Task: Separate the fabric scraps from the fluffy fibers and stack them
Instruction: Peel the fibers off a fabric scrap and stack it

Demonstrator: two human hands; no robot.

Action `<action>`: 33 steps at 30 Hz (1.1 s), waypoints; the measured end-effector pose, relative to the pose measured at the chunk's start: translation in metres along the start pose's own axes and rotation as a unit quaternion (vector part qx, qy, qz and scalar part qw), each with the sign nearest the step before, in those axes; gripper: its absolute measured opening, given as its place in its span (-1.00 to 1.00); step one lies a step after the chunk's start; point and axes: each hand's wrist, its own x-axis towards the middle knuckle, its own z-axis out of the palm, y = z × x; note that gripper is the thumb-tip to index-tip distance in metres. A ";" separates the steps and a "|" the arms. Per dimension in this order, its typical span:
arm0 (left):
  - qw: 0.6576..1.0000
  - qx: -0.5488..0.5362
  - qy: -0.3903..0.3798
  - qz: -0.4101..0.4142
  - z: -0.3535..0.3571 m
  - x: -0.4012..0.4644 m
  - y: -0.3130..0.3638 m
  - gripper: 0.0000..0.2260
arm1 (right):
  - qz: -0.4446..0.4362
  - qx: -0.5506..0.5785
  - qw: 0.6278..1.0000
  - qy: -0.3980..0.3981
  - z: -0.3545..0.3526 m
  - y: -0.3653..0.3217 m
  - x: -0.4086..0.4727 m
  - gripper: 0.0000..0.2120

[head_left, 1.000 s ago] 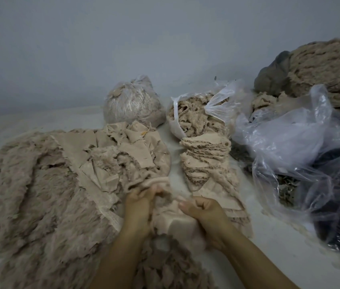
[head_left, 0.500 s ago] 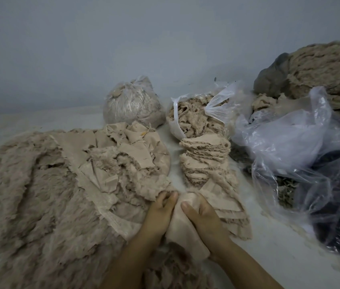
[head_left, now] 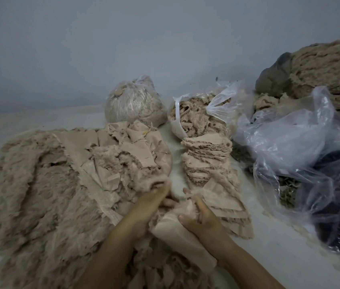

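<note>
Far left: big spread of fluffy fibers (head_left: 29, 195) covers the table (head_left: 39, 119), pile side up, matted and loose. Judged very light, soft, sheds easily; grabbing a fistful would likely pull tufts, not a whole piece.

Centre-left: jumble of fabric scraps (head_left: 123, 155) lies on the fluff, smooth backing up, edges frayed. Thin, limp, no stiffness; best taken at a flat backing edge, not the fuzzy side.

Behind it: a tied plastic bag (head_left: 135, 103) of fluff, near the wall.

Front centre: left hand (head_left: 150, 207) has its fingers curled into a fuzzy clump at the scrap heap's near edge, gripping it. Just beside it, right hand (head_left: 198, 213) pinches the held scrap (head_left: 173, 228), thumb on the smooth face, fingers curled over its fuzzy top edge. The 2 hands are close together, apparently on the same piece, though the join between clump and scrap is partly hidden by fingers. Judged step: pulling fluff off the backing. Cloth should drape and fold under its own weight, so a pinch near the seam gives control; a frayed edge may tear.

Centre-right: stack of scraps (head_left: 206, 161), many layers, leaning and fanning out toward the right hand. Soft stack, likely to slump if nudged.

Behind the stack: open bag (head_left: 196, 119) holding fibers.

Right: crumpled clear plastic sheeting (head_left: 290, 147) over dark contents; more fiber mass at the far right.
</note>
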 end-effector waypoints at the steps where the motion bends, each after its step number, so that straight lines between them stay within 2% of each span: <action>1: 0.999 0.017 -0.037 -0.026 0.003 -0.004 -0.001 -0.65 | 0.002 0.006 1.000 -0.018 0.001 -0.001 0.001 -0.54; 3: 0.997 0.026 -0.067 -0.030 0.009 -0.008 -0.003 -0.68 | -0.003 -0.014 0.998 -0.054 0.004 -0.004 0.001 -0.51; 4: 0.999 0.006 -0.037 -0.021 0.011 -0.008 -0.002 -0.76 | -0.003 -0.028 0.998 -0.062 0.005 -0.006 0.000 -0.48; 5: 0.999 -0.042 0.009 -0.013 0.012 -0.007 -0.002 -0.77 | 0.006 -0.042 0.997 -0.059 0.005 -0.006 -0.002 -0.40; 7: 0.983 -0.155 0.093 -0.012 0.010 0.001 -0.004 -0.67 | 0.027 -0.067 0.997 -0.039 0.000 -0.002 -0.002 -0.26; 10: 0.970 -0.189 0.155 -0.009 0.002 0.008 -0.004 -0.75 | 0.024 -0.094 0.995 -0.029 -0.007 0.002 -0.002 -0.29; 12: 0.979 -0.145 0.140 -0.015 -0.001 0.007 -0.003 -0.78 | 0.019 -0.092 0.995 -0.027 -0.009 0.004 -0.001 -0.29; 13: 0.988 -0.107 0.109 -0.026 0.000 0.006 -0.003 -0.77 | 0.014 -0.082 0.996 -0.026 -0.008 0.003 0.000 -0.27; 16: 0.997 0.033 -0.027 -0.071 0.004 0.003 -0.008 -0.59 | 0.001 -0.069 0.997 -0.029 -0.005 0.001 0.003 -0.26; 18: 0.990 0.063 -0.109 -0.071 0.006 0.002 -0.010 -0.58 | -0.008 -0.062 0.998 -0.026 -0.002 0.000 0.004 -0.25; 19: 0.988 0.071 -0.125 -0.064 0.006 0.001 -0.011 -0.63 | -0.010 -0.057 0.998 -0.020 -0.001 0.001 0.004 -0.24; 21: 0.989 0.100 -0.097 -0.049 0.006 0.001 -0.010 -0.78 | -0.013 -0.047 0.999 0.007 -0.002 0.001 0.004 -0.27; 22: 0.992 0.101 -0.065 -0.044 0.006 0.000 -0.010 -0.80 | -0.022 -0.040 0.998 0.031 -0.004 0.002 0.003 -0.32; 25: 0.998 -0.002 0.053 -0.037 0.003 0.004 -0.009 -0.68 | -0.030 -0.016 0.993 0.117 -0.013 0.001 0.001 -0.47; 27: 0.994 -0.037 0.099 -0.029 0.000 0.007 -0.009 -0.66 | -0.011 0.010 0.990 0.137 -0.018 0.001 0.001 -0.54; 31: 0.994 -0.004 0.107 -0.019 0.007 0.007 -0.012 -0.77 | 0.000 0.059 0.985 0.164 -0.019 -0.003 0.005 -0.61; 33: 0.998 -0.036 0.060 0.003 0.011 0.005 -0.012 -0.79 | 0.017 0.124 0.977 0.170 -0.018 -0.004 0.007 -0.61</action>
